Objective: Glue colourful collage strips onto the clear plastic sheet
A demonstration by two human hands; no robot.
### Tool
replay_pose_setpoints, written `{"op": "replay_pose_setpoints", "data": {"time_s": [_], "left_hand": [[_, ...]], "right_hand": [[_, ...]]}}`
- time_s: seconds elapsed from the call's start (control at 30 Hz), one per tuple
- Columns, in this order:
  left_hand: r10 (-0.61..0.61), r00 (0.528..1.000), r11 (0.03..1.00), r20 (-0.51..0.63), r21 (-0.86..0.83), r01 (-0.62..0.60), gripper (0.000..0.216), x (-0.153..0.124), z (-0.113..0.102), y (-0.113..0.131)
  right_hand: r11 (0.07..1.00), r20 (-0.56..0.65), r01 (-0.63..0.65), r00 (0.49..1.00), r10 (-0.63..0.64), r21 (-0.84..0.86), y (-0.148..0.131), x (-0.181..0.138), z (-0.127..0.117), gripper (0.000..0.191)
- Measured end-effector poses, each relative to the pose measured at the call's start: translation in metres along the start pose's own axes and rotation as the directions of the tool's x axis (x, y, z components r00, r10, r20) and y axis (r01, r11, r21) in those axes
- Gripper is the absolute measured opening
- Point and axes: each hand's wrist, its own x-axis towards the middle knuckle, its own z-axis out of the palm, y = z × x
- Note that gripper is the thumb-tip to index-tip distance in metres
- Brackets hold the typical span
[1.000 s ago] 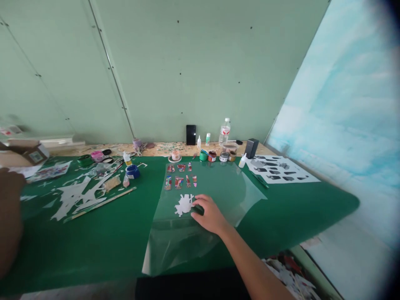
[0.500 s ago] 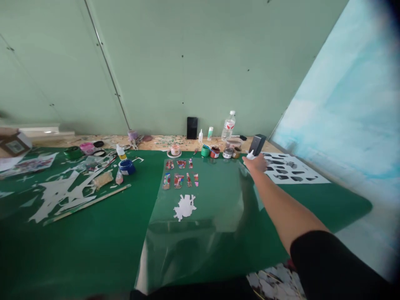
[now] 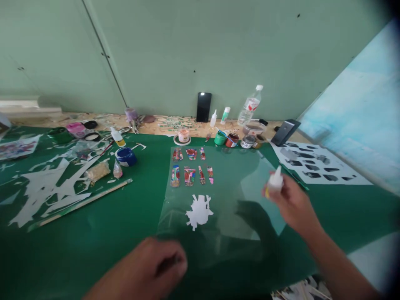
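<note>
My right hand (image 3: 292, 200) is wrapped round a small white glue bottle (image 3: 276, 180) with a pointed nozzle and some yellow on it, held up over the right side of a clear plastic sheet (image 3: 231, 183). Low in front, my left hand (image 3: 156, 264) is blurred, its fingers curled in; what they hold, if anything, is hidden. On the sheet lie a ragged white paper cutout (image 3: 199, 211) and two rows of colourful cut pieces (image 3: 189, 176), which neither hand touches.
Open paint jars (image 3: 231, 140), a water bottle (image 3: 250, 106) and a phone (image 3: 203, 107) line the back. At right, a black box (image 3: 285, 132) stands by a printed sheet (image 3: 321, 164). Paper scraps (image 3: 46, 191), a long stick (image 3: 81, 204) and a blue jar (image 3: 126, 156) lie left.
My right hand has drawn back from beside the black box toward me, bringing the glue bottle. My left hand has come into view at the bottom. The view has shifted.
</note>
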Motion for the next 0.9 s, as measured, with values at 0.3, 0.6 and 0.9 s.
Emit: {"op": "replay_pose_setpoints", "data": {"time_s": [0.3, 0.6, 0.9], "left_hand": [[0.103, 0.928, 0.992, 0.358, 0.030, -0.122, 0.032, 0.189, -0.071, 0.000], [0.446, 0.895, 0.893, 0.006, 0.063, -0.446, 0.025, 0.173, -0.062, -0.023], [0.489, 0.872, 0.815, -0.005, 0.358, -0.455, 0.023, 0.181, -0.060, -0.029]], "right_hand": [[0.927, -0.164, -0.215, 0.948, 0.274, 0.307, 0.016, -0.143, 0.048, 0.049], [0.834, -0.206, -0.318, 0.872, 0.444, 0.450, 0.020, -0.138, 0.074, 0.047], [0.827, -0.216, -0.277, 0.881, 0.422, 0.489, 0.002, -0.135, 0.081, 0.044]]}}
